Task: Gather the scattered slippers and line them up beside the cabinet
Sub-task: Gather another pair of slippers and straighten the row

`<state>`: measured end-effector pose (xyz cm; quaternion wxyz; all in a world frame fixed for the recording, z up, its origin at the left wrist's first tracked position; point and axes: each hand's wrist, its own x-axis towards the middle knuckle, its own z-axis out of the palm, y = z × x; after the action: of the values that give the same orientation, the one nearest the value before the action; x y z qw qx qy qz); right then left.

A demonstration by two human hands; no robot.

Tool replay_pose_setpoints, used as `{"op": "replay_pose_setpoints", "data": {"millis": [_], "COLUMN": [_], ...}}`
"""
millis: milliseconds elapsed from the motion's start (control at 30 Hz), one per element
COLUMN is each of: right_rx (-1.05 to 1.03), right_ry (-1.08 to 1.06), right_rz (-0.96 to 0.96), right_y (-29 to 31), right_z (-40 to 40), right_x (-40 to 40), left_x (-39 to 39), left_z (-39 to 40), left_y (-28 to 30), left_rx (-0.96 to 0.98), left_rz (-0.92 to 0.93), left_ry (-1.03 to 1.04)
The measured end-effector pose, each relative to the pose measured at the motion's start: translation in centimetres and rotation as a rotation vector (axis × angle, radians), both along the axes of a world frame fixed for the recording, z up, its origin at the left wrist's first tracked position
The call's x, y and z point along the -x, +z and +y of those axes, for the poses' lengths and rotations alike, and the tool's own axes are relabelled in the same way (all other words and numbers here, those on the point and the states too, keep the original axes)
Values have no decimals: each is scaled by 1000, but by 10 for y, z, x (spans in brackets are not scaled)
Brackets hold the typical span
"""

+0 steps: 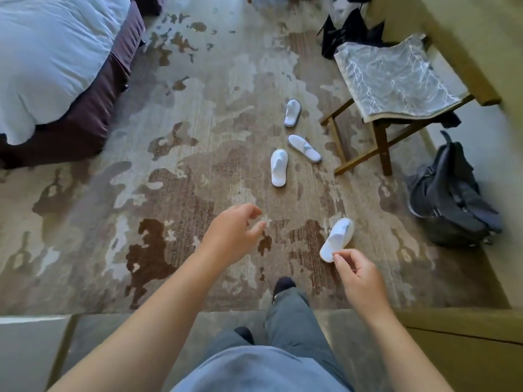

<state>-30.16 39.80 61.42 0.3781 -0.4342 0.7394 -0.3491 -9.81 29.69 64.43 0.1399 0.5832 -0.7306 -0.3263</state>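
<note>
Still the gathering step: right hand (358,274) pinches the nearest slipper (337,239) by its heel, left hand (235,233) loosely open, empty (next grab probably the three slippers (279,171) ahead).

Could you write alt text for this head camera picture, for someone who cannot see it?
Four white slippers lie scattered on a patterned carpet; the right hand reaches the nearest one, the left hand hovers open. Bed left, stool and backpack right.

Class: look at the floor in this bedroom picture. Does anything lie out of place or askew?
Yes. Four white slippers lie scattered on the carpet, each pointing a different way: three near the stool, one by the right hand. None are paired.
</note>
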Motion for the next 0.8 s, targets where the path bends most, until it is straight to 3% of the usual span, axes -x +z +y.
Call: {"op": "replay_pose_setpoints", "data": {"millis": [267, 533, 800], "right_rx": [-1, 60, 43], "right_ry": [4, 166, 66], "right_rz": [3, 77, 81], "right_y": [-27, 13, -17], "right_z": [-210, -454, -651], "right_x": [68, 106, 103], "left_x": [59, 77, 74], "left_z": [-196, -363, -557], "left_y": [-25, -20, -64], "left_rx": [-34, -84, -168], "left_rz": [-27, -56, -9], "left_ry": [31, 158, 170]}}
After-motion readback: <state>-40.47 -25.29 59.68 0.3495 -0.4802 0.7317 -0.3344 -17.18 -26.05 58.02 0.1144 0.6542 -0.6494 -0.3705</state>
